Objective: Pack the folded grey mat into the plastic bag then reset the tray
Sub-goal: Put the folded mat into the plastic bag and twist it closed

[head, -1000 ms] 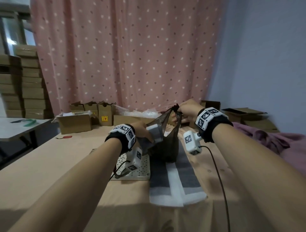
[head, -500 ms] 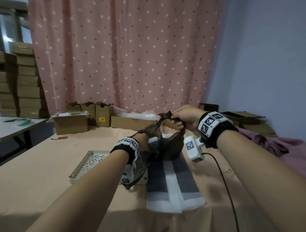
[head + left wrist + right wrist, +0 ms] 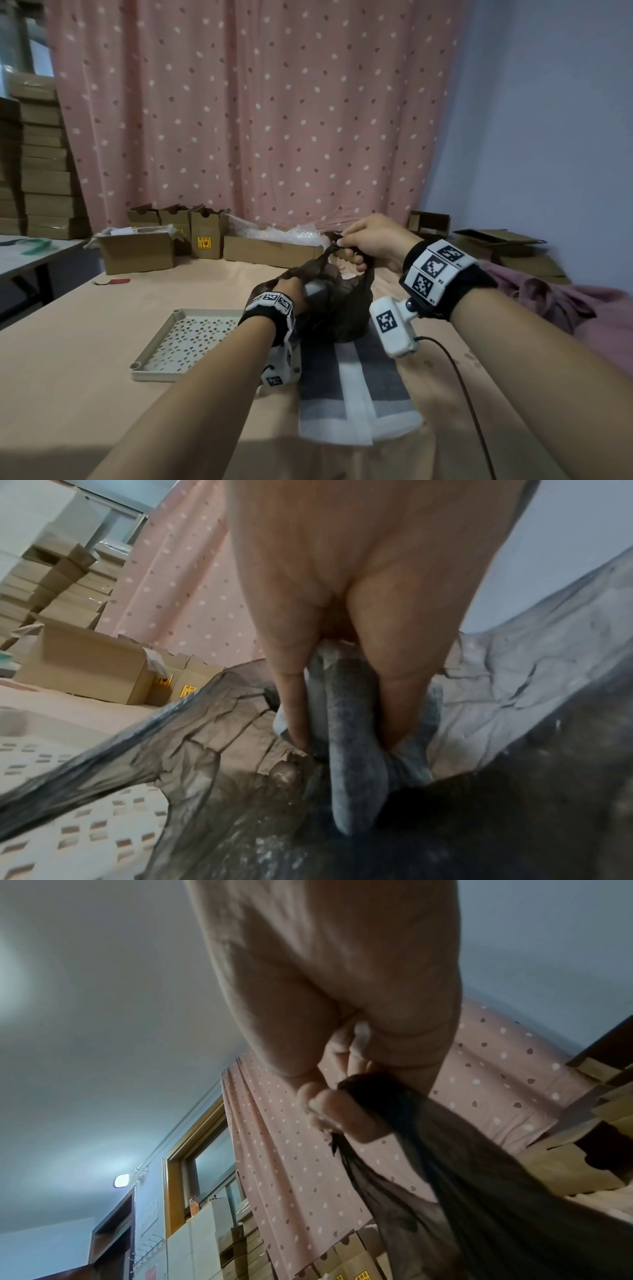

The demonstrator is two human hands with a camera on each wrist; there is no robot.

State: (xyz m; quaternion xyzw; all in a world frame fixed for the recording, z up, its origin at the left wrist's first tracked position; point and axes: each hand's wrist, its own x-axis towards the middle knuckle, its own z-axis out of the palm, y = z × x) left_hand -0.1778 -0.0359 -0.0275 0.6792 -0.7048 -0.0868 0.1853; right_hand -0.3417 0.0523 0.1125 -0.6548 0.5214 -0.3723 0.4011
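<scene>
A dark, half-transparent plastic bag (image 3: 342, 308) stands in the middle of the table. My right hand (image 3: 363, 240) pinches its bunched handle (image 3: 373, 1093) and holds it up. My left hand (image 3: 294, 291) is inside the bag's mouth, gripping the folded grey mat (image 3: 349, 750) between thumb and fingers; a pale corner of the mat (image 3: 317, 289) shows above the bag's rim. The perforated beige tray (image 3: 154, 371) lies on the table to the left of the bag, with nothing in it.
A grey and white padded sheet (image 3: 356, 387) lies flat under and in front of the bag. Open cardboard boxes (image 3: 137, 250) and bubble wrap (image 3: 277, 233) line the table's far edge. A red tag (image 3: 118, 281) lies far left. A cable (image 3: 462, 377) runs from my right wrist.
My left hand has pushed the grey mat down into the bag. My right hand kept hold of the handle. The tray, first hidden by my left arm, now shows in full.
</scene>
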